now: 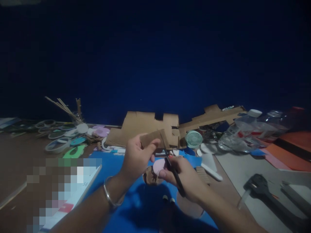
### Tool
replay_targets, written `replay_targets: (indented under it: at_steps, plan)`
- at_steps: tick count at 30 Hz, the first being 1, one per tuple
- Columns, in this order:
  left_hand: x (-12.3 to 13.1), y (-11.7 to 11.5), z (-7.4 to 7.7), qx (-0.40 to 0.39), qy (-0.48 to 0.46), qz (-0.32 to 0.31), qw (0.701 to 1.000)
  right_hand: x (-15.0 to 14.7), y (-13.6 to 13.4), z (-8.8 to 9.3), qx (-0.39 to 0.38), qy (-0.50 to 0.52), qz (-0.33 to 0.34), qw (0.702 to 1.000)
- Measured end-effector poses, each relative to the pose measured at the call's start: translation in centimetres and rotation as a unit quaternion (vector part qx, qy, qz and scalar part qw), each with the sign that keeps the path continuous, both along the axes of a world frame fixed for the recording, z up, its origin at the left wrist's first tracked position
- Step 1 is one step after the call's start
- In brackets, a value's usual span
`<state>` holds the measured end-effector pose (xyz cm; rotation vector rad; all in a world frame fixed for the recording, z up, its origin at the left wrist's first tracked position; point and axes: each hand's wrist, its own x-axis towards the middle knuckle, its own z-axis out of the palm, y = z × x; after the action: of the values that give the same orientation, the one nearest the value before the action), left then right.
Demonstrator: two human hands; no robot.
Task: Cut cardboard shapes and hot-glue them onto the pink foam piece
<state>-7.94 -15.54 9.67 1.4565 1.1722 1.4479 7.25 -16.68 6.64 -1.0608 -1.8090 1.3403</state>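
Observation:
My left hand (pixel 138 155) pinches a small piece of brown cardboard (pixel 152 138) between thumb and fingers. In my right hand (pixel 183 174) is a pair of scissors (pixel 173 173) with dark handles. Their blades point up and away, meeting the right part of the cardboard. A pale pink disc (pixel 159 166) shows beside my right thumb; whether it is touched I cannot tell. Below my hands, a round piece of brown cardboard (pixel 151 177) rests on the blue sheet (pixel 136 200). Another round, pale brown piece (pixel 190 205) is partly hidden under my right wrist.
Cut cardboard (pixel 143 124) stands along the back. A mint-green fan (pixel 193 139) and clear plastic bottles (pixel 245 129) are at the right, with a black glue gun (pixel 263 191) nearer. Tape rolls (pixel 57 145), wooden sticks (pixel 64 108) and a green cutter-like item (pixel 74 151) crowd the left.

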Motion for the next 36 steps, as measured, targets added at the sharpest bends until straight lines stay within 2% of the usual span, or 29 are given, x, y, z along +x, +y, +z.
replay_targets:
  at_steps: [6, 11, 15, 20, 26, 30, 33, 36]
  plan:
    - [0.6, 0.0, -0.2, 0.002, 0.002, 0.031, 1.000, 0.0, -0.3, 0.7, 0.034, 0.006, 0.001, 0.999]
    - [0.9, -0.1, -0.3, -0.004, 0.015, 0.053, 0.998, -0.2, -0.2, 0.6, 0.031, 0.012, 0.002, 0.999]
    - [0.7, -0.3, -0.1, 0.000, 0.031, 0.045, 0.998, 0.0, 0.0, 0.1, 0.030, -0.025, -0.015, 0.999]
    - [0.7, -0.4, -0.1, 0.011, 0.016, 0.029, 0.999, 0.2, 0.3, -0.7, 0.066, -0.081, -0.044, 0.994]
    - [0.6, -0.4, -0.1, 0.021, 0.008, 0.017, 1.000, 0.1, 0.4, -1.5, 0.067, -0.070, -0.052, 0.994]
    - [0.7, -0.5, -0.2, 0.020, 0.013, 0.013, 1.000, 0.2, 0.4, -1.4, 0.038, -0.038, -0.026, 0.998]
    - [1.0, -0.7, -0.3, -0.007, 0.014, 0.001, 1.000, 0.4, 0.3, -0.6, 0.014, 0.022, 0.027, 0.999]
    - [1.3, -0.9, -0.4, -0.014, 0.001, -0.011, 1.000, 0.5, 0.1, 0.0, 0.012, 0.048, 0.048, 0.998]
